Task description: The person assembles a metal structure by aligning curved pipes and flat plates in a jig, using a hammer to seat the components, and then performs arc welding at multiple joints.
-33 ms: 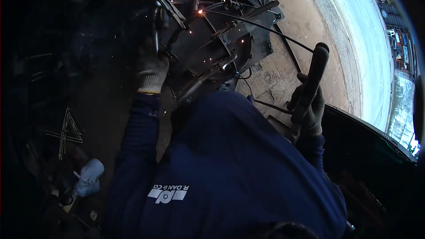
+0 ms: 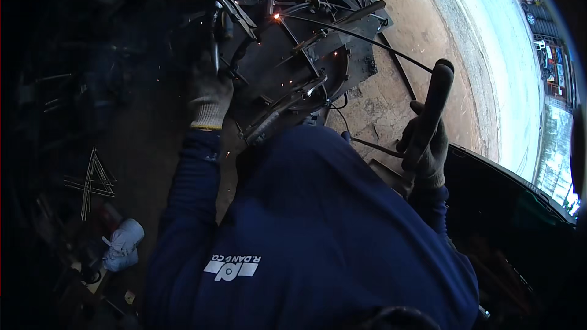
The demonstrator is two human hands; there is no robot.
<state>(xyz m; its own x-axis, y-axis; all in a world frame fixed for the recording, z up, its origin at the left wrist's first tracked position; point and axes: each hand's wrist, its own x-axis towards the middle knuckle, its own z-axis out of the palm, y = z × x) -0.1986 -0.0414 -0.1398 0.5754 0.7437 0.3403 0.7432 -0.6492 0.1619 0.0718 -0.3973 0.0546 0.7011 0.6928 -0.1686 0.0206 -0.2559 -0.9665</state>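
Observation:
My right hand [image 2: 426, 146], in a knitted glove, is closed round a dark welding electrode holder [image 2: 438, 88]. From the holder a long thin welding rod [image 2: 361, 35] runs leftward, its far tip at a bright orange glow [image 2: 277, 16] on a dark metal frame [image 2: 309, 61]. Toggle clamps [image 2: 229, 6] stand about the frame, and small sparks are scattered over it. My left hand [image 2: 211, 98], gloved with a pale cuff, is by the lower end of a shiny metal bar [image 2: 215, 43] at the frame's left side. Shadow hides its fingers.
Several thin rods [image 2: 90, 183] lie crossed at the left, above a whitish crumpled bundle [image 2: 124, 244]. A cable [image 2: 376, 146] leads off the holder behind my dark blue sleeve and clothing. A dark, green-tinged bin-like thing [image 2: 507, 189] stands at the right, beside bright ground [image 2: 489, 67].
A few sparks differ in place and number. Both hands, the holder and the rod look the same.

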